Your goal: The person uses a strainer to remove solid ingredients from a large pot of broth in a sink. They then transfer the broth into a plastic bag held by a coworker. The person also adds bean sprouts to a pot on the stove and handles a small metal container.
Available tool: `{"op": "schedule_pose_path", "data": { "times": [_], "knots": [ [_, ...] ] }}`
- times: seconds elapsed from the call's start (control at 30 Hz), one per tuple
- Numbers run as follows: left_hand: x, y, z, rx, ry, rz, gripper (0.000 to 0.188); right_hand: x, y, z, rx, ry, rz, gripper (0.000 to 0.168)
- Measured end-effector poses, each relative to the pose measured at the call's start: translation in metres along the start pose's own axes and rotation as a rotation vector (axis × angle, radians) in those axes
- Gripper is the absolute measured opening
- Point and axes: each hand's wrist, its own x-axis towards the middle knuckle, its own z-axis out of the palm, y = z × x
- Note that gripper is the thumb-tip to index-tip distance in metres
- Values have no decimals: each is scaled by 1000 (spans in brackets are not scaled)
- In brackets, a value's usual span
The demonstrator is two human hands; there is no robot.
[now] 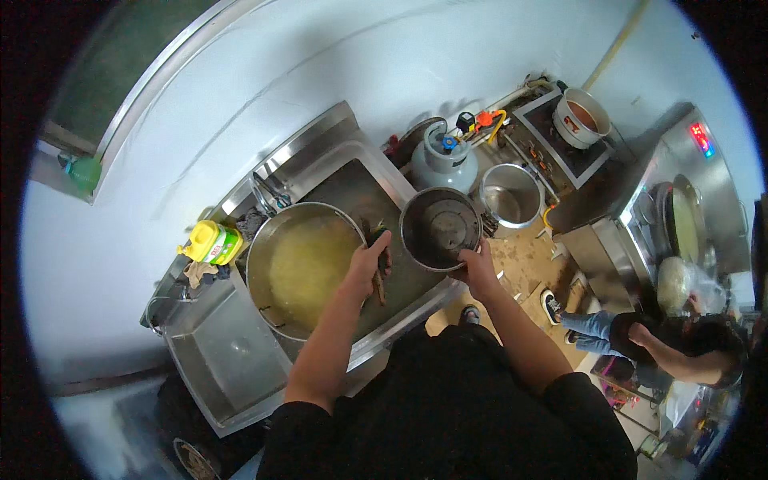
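My right hand (475,273) grips the near rim of a round, dark-bottomed metal pot (443,225), thumb over the edge. Only a dull film or a little residue shows inside it. Beside the right rim of a large metal stockpot (264,231), my left hand (367,269) is curled around a dark green-and-brown thing (379,288) with stick-like ends; its kind is unclear. Cloudy yellowish liquid (309,270) fills much of the stockpot, which stands in the wide basin of a stainless steel sink (345,174).
A faucet (264,192) and a yellow jug (211,242) line the sink's back edge; a smaller basin (231,366) adjoins. Rightward are a gas cylinder (444,162), an open steel pot (511,195), a cooktop (558,132) bearing a white pot (581,120), and a co-worker (666,348) beside a steel counter.
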Motion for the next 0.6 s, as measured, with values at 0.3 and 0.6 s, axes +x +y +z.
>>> {"op": "schedule_pose_path", "data": {
  "times": [0.3, 0.6],
  "knots": [
    [27, -25, 33, -62, 74, -107, 39, 2, 1, -37, 178, -20, 137, 44],
    [33, -14, 47, -9, 19, -64, 28, -15, -7, -47, 92, 141, 144, 30]
  ]
}}
